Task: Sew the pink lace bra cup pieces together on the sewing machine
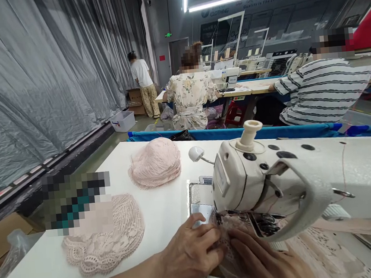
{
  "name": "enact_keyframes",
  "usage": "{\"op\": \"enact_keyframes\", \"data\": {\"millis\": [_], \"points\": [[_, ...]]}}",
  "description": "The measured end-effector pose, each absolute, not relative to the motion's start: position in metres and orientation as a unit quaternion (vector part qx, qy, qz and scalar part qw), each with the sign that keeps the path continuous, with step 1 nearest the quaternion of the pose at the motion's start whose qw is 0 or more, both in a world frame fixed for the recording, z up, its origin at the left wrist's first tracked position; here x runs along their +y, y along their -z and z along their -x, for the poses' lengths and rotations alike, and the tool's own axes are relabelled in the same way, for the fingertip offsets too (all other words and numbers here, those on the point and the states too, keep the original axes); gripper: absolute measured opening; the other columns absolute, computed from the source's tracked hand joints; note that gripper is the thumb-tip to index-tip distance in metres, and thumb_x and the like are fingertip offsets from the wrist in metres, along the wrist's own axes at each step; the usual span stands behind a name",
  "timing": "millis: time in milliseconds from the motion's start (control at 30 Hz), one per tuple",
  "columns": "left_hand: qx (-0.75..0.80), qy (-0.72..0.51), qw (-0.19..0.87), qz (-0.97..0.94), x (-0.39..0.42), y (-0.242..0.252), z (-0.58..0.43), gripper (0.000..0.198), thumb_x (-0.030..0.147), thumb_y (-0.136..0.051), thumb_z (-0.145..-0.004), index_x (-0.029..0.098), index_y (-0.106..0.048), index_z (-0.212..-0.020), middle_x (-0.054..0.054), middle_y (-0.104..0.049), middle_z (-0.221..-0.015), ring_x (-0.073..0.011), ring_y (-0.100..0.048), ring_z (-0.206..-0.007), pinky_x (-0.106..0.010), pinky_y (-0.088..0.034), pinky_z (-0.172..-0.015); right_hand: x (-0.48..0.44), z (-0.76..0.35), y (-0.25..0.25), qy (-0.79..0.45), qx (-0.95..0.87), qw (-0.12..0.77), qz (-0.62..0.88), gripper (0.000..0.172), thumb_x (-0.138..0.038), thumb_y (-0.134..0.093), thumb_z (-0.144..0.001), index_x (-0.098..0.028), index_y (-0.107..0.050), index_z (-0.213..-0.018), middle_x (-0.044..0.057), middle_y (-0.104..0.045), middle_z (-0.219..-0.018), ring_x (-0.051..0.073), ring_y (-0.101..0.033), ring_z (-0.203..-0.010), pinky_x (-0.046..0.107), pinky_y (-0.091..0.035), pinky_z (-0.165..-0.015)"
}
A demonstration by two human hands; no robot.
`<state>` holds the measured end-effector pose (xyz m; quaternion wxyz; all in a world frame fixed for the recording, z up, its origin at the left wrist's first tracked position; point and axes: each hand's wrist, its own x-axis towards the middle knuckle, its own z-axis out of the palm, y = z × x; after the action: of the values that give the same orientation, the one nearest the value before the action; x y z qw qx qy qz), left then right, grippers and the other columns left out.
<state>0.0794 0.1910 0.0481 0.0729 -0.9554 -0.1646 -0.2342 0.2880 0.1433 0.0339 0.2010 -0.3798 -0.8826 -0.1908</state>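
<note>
Beneath the white metal sewing machine's head (237, 173), sheer pale-pink lace fabric (228, 253) lies under a curled left hand (193, 247) and flatter right hand (269, 255), pinching or merely pressing I cannot tell, apparently being guided for stitching, which calls for smooth, even feeding.

Cannot see the full lace piece (229, 252) at lower centre, hidden partly by the left hand (194, 244), the right hand (270, 257) and the sewing machine (254, 182), cut off by the right edge. Cannot make out the upper left of the lace stack (128, 226) at lower left, nor the heads of three people (190, 97) across the upper half, lost in coarse blurred squares. Cannot read the fine print on the dark wall panel (208, 33), upper right of centre.
</note>
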Motion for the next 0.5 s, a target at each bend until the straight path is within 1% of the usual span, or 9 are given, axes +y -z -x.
{"op": "enact_keyframes", "data": {"millis": [67, 133, 267, 333, 400, 500], "points": [[-0.174, 0.229, 0.071, 0.955, 0.197, -0.048, -0.08, 0.019, 0.013, -0.04, -0.093, 0.014, -0.058, -0.088, -0.005, -0.06, -0.09, -0.0133, -0.056, -0.088, -0.035, -0.036, -0.096, 0.149, -0.286, -0.033, 0.203, -0.872, 0.206, 0.395, 0.065, -0.057, -0.016, -0.093, -0.015, -0.064, -0.096, 0.013, -0.072, -0.093, 0.025, -0.069, -0.081, 0.037, -0.052, -0.075], [-0.18, 0.23, 0.068, 0.954, 0.201, -0.046, -0.08, 0.019, 0.012, -0.038, -0.094, 0.013, -0.057, -0.094, -0.006, -0.059, -0.09, -0.0132, -0.056, -0.086, -0.037, -0.034, -0.098, 0.153, -0.286, -0.031, 0.208, -0.866, 0.198, 0.409, 0.065, -0.06, -0.017, -0.092, -0.015, -0.064, -0.102, 0.013, -0.071, -0.098, 0.026, -0.068, -0.086, 0.038, -0.052, -0.077], [-0.189, 0.231, 0.067, 0.952, 0.207, -0.042, -0.08, 0.02, 0.01, -0.037, -0.093, 0.014, -0.056, -0.097, -0.005, -0.058, -0.089, -0.012, -0.056, -0.079, -0.04, -0.031, -0.1, 0.158, -0.291, -0.024, 0.213, -0.869, 0.196, 0.401, 0.062, -0.063, -0.029, -0.088, -0.014, -0.065, -0.102, 0.014, -0.071, -0.097, 0.026, -0.068, -0.087, 0.037, -0.054, -0.076], [-0.19, 0.229, 0.064, 0.952, 0.208, -0.04, -0.08, 0.019, 0.01, -0.038, -0.092, 0.014, -0.056, -0.099, -0.005, -0.057, -0.09, -0.0118, -0.056, -0.08, -0.04, -0.03, -0.101, 0.16, -0.292, -0.022, 0.213, -0.869, 0.2, 0.399, 0.058, -0.063, -0.035, -0.087, -0.015, -0.065, -0.102, 0.014, -0.071, -0.098, 0.027, -0.067, -0.088, 0.038, -0.055, -0.076], [-0.191, 0.232, 0.062, 0.952, 0.208, -0.039, -0.079, 0.02, 0.01, -0.039, -0.092, 0.014, -0.056, -0.103, -0.005, -0.057, -0.091, -0.012, -0.056, -0.081, -0.04, -0.03, -0.101, 0.16, -0.293, -0.023, 0.209, -0.871, 0.202, 0.396, 0.056, -0.062, -0.038, -0.086, -0.016, -0.064, -0.105, 0.014, -0.07, -0.103, 0.027, -0.067, -0.088, 0.039, -0.055, -0.076], [-0.192, 0.234, 0.065, 0.951, 0.207, -0.041, -0.079, 0.023, 0.009, -0.037, -0.093, 0.013, -0.056, -0.106, -0.006, -0.058, -0.09, -0.012, -0.056, -0.08, -0.04, -0.032, -0.1, 0.156, -0.295, -0.027, 0.214, -0.89, 0.185, 0.358, 0.058, -0.061, -0.04, -0.086, -0.014, -0.061, -0.111, 0.014, -0.067, -0.108, 0.027, -0.068, -0.088, 0.039, -0.055, -0.076]]}}
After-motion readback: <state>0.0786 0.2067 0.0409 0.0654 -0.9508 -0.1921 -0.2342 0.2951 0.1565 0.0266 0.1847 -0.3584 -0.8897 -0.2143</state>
